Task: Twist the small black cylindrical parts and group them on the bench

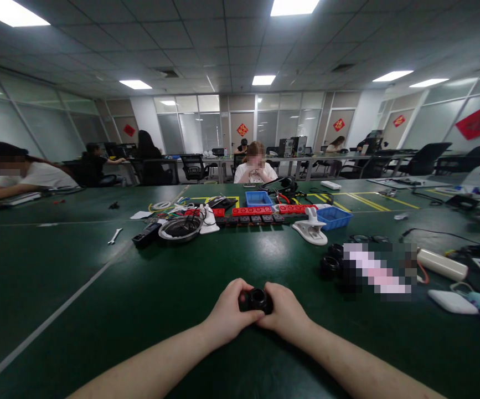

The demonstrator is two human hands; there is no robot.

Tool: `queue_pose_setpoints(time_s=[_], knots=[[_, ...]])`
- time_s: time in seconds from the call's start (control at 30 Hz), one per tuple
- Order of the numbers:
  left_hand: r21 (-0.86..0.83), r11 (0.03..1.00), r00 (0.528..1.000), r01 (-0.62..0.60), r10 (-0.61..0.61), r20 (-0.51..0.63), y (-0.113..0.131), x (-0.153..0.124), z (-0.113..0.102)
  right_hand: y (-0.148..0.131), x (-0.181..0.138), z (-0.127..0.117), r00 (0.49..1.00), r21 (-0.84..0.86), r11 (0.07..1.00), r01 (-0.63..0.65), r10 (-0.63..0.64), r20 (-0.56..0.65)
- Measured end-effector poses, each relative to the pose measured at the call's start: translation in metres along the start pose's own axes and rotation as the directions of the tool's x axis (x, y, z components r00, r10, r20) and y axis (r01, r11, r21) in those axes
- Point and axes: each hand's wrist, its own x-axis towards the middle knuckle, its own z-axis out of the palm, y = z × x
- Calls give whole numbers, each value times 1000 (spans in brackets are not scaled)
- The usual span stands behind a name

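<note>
A small black ring-shaped part (258, 300) sits between both my hands, low over the green table (148, 288) in front of me. My left hand (229, 314) grips its left side with curled fingers. My right hand (286, 313) grips its right side the same way. More black rings (331, 264) like it lie to the right, past my right hand.
Across the table are a metal bowl (180, 228), a white clamp (311, 228), blue bins (334, 217), red parts (252, 211), a wrench (114, 236) and a white cylinder (442, 264). One person sits opposite (255, 167), another leans at the left (27, 176).
</note>
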Motion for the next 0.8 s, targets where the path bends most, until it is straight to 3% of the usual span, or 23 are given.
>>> queue_pose_setpoints(time_s=[0.1,0.2,0.3,0.43,0.57,0.67,0.8], knots=[[30,1000,999,-1,2,-38,2,-1,3,-7,-1,-1,1000,-117,993,4,-5,-9],[39,999,1000,-8,8,-17,4,-2,-1,-8,-3,-5,1000,-130,991,16,-15,11],[23,999,996,-48,46,71,4,0,-9,-2,-4,-12,996,1,998,69,-69,63],[-41,986,964,-159,164,209,2,4,-19,10,-3,-19,973,316,938,143,-191,129],[-31,979,956,-199,201,214,0,5,-20,13,-1,-21,954,525,841,130,-250,164],[-25,982,959,-187,188,210,0,5,-20,13,1,-21,947,572,811,122,-267,177],[-12,974,947,-225,222,231,1,5,-21,14,3,-23,939,539,837,96,-256,230]])
